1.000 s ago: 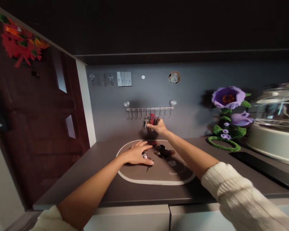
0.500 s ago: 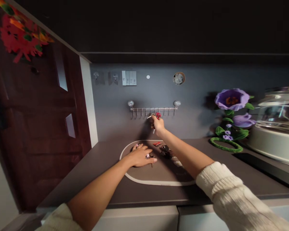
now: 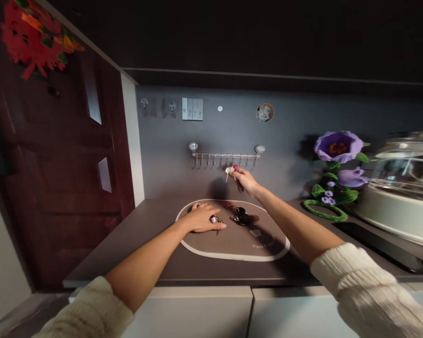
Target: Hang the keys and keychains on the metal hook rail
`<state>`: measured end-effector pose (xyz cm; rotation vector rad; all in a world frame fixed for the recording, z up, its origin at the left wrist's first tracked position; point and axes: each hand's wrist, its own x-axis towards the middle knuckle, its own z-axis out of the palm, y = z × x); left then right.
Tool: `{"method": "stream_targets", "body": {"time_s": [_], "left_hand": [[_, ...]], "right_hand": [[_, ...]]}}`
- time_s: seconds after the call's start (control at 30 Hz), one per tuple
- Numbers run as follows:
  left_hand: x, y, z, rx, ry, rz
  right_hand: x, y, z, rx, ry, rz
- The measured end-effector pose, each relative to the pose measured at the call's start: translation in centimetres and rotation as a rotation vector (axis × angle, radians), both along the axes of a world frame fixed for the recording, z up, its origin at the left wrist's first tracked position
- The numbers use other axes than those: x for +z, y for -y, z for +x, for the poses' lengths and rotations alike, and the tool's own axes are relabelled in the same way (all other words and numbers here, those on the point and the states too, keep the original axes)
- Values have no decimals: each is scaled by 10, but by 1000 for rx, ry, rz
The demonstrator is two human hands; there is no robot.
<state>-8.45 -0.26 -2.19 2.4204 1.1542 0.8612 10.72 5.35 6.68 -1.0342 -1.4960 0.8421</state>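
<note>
One dark surface (image 3: 127, 225) is carrying a pale-rimmed mat (image 3: 229, 241). Above, a hook rail (image 3: 225, 155) is running crosswise; the nearer right hand (image 3: 247, 180) is pinching a key bunch (image 3: 232, 170) just below it, one key pointing down. The left hand (image 3: 202, 219) is spreading wide over small keys (image 3: 214, 219); dark keys (image 3: 245, 218) are lying to their right.
</note>
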Motion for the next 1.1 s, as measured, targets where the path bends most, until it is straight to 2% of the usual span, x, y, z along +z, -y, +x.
{"method": "stream_targets", "body": {"time_s": [0.1, 0.2, 0.33, 0.43, 0.5, 0.6, 0.67, 0.73, 0.83, 0.97, 1.03, 1.1], "left_hand": [[4, 1, -1, 7, 82, -22], [9, 4, -2, 51, 148, -12], [16, 10, -1, 149, 346, 19], [27, 17, 2, 147, 444, 35], [37, 25, 5, 85, 430, -59], [55, 40, 11, -57, 458, -312], [64, 49, 15, -109, 595, -416], [67, 56, 17, -148, 758, -559], [59, 61, 14, -177, 886, -706], [31, 61, 2, -220, 943, -815], [18, 59, -5, -238, 927, -878], [8, 57, -9, -256, 976, -867]], "right_hand": [[-22, 14, 21, 81, 147, -46], [-30, 25, 39, 96, 217, -85], [-21, 40, 55, 67, 241, -85], [-5, 56, 60, 127, 365, -86], [5, 70, 58, 299, 427, -216], [15, 92, 51, 529, 377, -478], [14, 102, 45, 573, 272, -520], [5, 108, 39, 589, 124, -493], [-18, 110, 34, 594, -83, -461], [-53, 111, 33, 618, -226, -445], [-66, 112, 35, 659, -283, -429], [-73, 112, 37, 696, -336, -401]]}}
